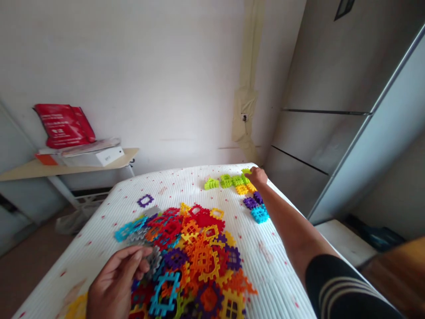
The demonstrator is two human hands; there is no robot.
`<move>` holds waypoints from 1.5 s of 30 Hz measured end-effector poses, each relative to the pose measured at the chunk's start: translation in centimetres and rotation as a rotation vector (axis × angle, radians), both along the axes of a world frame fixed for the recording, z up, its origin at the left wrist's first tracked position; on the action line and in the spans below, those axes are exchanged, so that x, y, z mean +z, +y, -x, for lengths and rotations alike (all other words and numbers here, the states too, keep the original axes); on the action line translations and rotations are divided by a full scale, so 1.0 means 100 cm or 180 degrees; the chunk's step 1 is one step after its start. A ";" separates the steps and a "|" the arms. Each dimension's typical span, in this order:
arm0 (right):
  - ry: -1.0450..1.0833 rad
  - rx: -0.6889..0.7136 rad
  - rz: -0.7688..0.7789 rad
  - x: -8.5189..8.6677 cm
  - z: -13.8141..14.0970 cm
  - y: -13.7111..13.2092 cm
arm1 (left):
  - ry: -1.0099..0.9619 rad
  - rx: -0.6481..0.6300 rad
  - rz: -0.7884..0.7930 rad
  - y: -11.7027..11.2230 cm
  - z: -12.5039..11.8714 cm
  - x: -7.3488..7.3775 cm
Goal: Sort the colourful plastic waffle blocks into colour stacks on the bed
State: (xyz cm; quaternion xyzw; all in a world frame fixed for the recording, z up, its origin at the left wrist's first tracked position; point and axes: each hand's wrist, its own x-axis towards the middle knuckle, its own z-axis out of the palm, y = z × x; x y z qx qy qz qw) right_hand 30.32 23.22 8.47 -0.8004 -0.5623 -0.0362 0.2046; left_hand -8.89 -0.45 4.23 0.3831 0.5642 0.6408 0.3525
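Observation:
My right hand [258,176] reaches to the far right of the bed-like surface, its fingers closed on a lime-green interlocking block [246,171]. Around it sit lime-green blocks [226,180], yellow blocks [242,189], purple blocks [250,203] and a light-blue block [260,214]. Low in the view, my left hand [116,277] is held at the near left of a big mixed pile of flat plastic pieces [202,257]. Its fingers are curled together next to a grey gear-edged piece [154,260]; whether they grip it cannot be made out.
A white dotted cover [186,186] lies under everything. One purple square frame [145,200] lies apart at the left. Beyond stands a side table [129,155] with a red bag [64,126] and a white box [106,155]. A grey fridge [318,88] borders the right side.

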 end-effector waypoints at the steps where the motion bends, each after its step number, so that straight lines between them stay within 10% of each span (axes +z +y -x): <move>1: -0.0017 -0.0034 0.0057 -0.002 0.000 0.003 | 0.0000 0.0002 0.0004 0.000 0.000 0.000; 19: -0.0267 0.0037 0.0475 -0.010 0.008 0.011 | 0.0028 -0.0054 -0.0232 -0.003 0.000 0.006; 26: -0.0767 0.1117 -0.0962 -0.009 0.019 -0.008 | 0.0074 0.1017 -0.0683 -0.002 0.054 0.025; 30: -0.0926 0.2321 -0.1509 -0.025 0.045 -0.057 | 0.0987 0.1222 0.0016 0.003 0.086 0.010; 34: -0.1042 0.3190 -0.1613 -0.054 0.062 -0.107 | 0.2916 0.0601 0.1050 0.011 0.090 -0.006; 45: -0.0821 0.3367 -0.1045 -0.076 0.069 -0.139 | 0.4025 0.0039 0.2270 0.044 0.059 0.003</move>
